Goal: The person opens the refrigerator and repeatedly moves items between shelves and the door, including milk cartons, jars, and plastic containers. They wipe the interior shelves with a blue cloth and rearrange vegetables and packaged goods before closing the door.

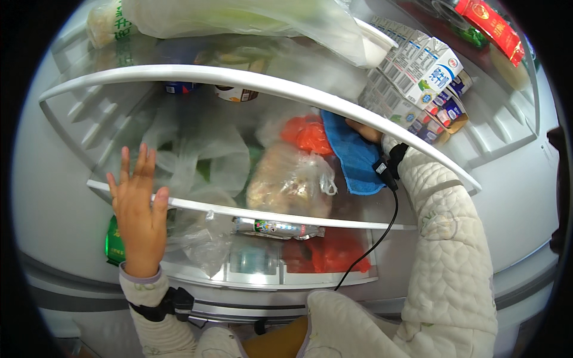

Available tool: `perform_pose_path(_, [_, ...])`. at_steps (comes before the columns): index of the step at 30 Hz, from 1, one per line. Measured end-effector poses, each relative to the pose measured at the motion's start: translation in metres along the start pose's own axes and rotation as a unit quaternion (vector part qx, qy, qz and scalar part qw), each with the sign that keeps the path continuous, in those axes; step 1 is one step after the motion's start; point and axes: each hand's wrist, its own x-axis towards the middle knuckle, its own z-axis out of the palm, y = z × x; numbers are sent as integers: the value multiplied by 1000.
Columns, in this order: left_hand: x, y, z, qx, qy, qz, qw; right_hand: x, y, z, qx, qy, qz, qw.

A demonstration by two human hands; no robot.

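Note:
Inside an open refrigerator, my right hand [365, 130] is on a blue cloth [353, 156], partly hidden by the white front edge of the upper glass shelf [233, 76]. The cloth hangs down beside a red plastic bag [309, 134] and a clear knotted plastic bag of food [286, 183]. My left hand [141, 206], fingers apart and holding nothing, is at the left end of the lower shelf's white edge [268, 217]. Whether it touches that edge I cannot tell. Translucent plastic bags [201, 156] lie on the lower shelf between my hands.
Milk cartons [412, 62] and small packaged drinks [443, 107] stand at the upper right. A large plastic bag [250, 18] lies at the top. Below the lower shelf are a silver packet [277, 228], a red bag [338, 250] and a green packet [114, 241]. A black cable [380, 246] hangs from my right wrist.

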Motion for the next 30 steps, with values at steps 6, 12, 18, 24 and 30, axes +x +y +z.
perform_pose_path(6, [-1, -2, 1, 9, -1, 6, 1000, 5, 27, 4, 4, 2, 44, 999])
perform_pose_path(12, [-2, -2, 0, 15, -2, 8, 1000, 10, 21, -6, 2, -7, 56, 998])
perform_pose_path(18, [-2, -4, 1, 5, 8, 15, 1000, -15, 5, -15, 4, -38, 90, 995])
perform_pose_path(24, [-3, -8, 6, 2, 20, 15, 1000, -76, -12, -29, 19, -100, 165, 981])
perform_pose_path(30, [-5, -15, 11, 5, 17, 18, 1000, -157, -37, -20, 45, -121, 250, 960])
